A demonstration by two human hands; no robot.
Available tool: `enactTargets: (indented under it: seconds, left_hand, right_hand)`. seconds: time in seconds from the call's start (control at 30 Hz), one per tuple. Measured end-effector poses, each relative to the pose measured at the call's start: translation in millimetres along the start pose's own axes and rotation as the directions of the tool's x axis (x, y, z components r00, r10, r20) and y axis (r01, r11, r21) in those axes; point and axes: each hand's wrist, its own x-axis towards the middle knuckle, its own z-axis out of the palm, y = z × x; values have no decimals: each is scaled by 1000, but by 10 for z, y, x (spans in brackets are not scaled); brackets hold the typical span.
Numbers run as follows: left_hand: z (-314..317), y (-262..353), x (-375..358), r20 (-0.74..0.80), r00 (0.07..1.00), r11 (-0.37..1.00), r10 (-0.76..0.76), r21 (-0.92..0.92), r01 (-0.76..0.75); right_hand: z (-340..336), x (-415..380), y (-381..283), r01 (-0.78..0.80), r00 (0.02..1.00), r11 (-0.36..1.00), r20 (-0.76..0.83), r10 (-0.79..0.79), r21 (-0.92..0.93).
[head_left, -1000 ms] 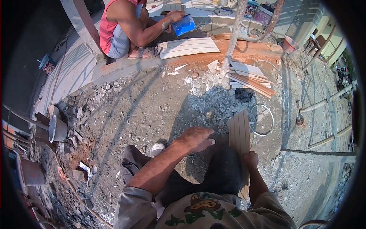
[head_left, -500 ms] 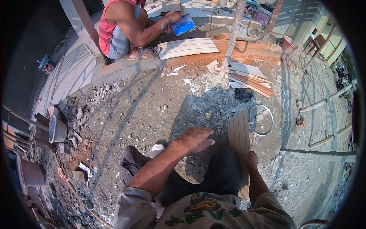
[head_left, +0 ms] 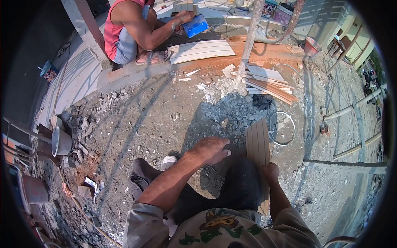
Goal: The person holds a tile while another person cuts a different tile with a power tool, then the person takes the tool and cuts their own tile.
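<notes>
My right hand is closed round the right edge of a long brown grooved plank, which stands tilted alongside my right leg. The plank's lower end passes down beside my thigh, and part of it is hidden by my hand and leg. To the left, my left hand hovers above my knees, fingers stretched forward and thumb apart. I see nothing in it, and it does not touch the plank. A white wire hoop lies on the ground just right of the plank's upper end.
A co-worker squats ahead, holding a flat blue tool. Pale boards lie on the ledge near them. Cut strips lie by an upright pole. A grey bucket and rubble are at left; rails stand at right.
The view has shifted very slightly. Both of my hands and the plank keep practically the same positions.
</notes>
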Motion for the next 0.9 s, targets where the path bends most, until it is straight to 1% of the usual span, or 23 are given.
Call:
enactTargets:
  seconds: [0.27,0.33,0.37,0.47,0.53,0.67,0.77,0.9]
  left_hand:
    - [-9,-8,-1,9,1000,1000,13,13,-13]
    - [46,-49,-7,-66,995,997,72,11,-72]
    - [39,-46,-5,-66,995,997,73,11,-72]
    - [5,-25,2,-29,998,998,64,17,-64]
    - [-29,10,8,17,1000,1000,20,8,-20]
    - [-39,15,9,32,999,1000,10,8,-10]
    - [-18,-1,5,9,999,999,33,8,-33]
    - [-22,6,4,46,999,1000,-1,-9,1]
  right_hand:
    - [62,51,49,27,1000,1000,11,-27,-7]
    - [36,38,30,38,999,999,19,-37,-9]
    - [-24,-12,-25,29,999,1000,20,-29,5]
    - [-14,-7,-23,26,1000,1000,11,-26,5]
    - [11,12,1,31,1000,999,0,-31,-10]
    - [-3,1,-11,22,1000,1000,-11,-22,4]
    - [37,20,25,30,999,1000,-22,-30,-1]
    - [73,52,57,31,999,999,-22,-31,15]
